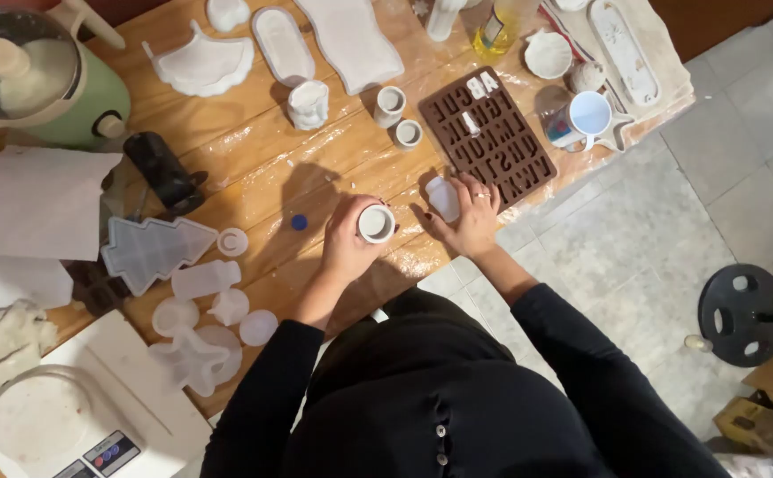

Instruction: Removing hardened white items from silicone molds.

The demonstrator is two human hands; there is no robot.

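While the person is leaning over the wooden counter (254,150), the left hand (347,239) is wrapping its fingers around a small white round cup (376,223), closing on its side wall and holding it just above the counter edge, mouth facing up. The right hand (472,217) is resting beside it, fingers curling loosely over a small pale translucent mould (442,196) that is lying on the counter, touching it more than clamping it.

Judging by its thick rim and matte white look, the cup is probably stiff and rather brittle, like cast plaster or ceramic, light for its size and likely to chip if knocked; the round wall, where the fingers are already sitting, looks like the safest place to hold it. The translucent mould appears soft and flexible, so it is likely bending under any pinch and is best taken by its edges.

Just beyond the right hand, a brown letter mould (493,133) is lying flat. Two similar small white cups (397,119) are standing farther back, and a blue bottle cap (299,222) is sitting left of the held cup.
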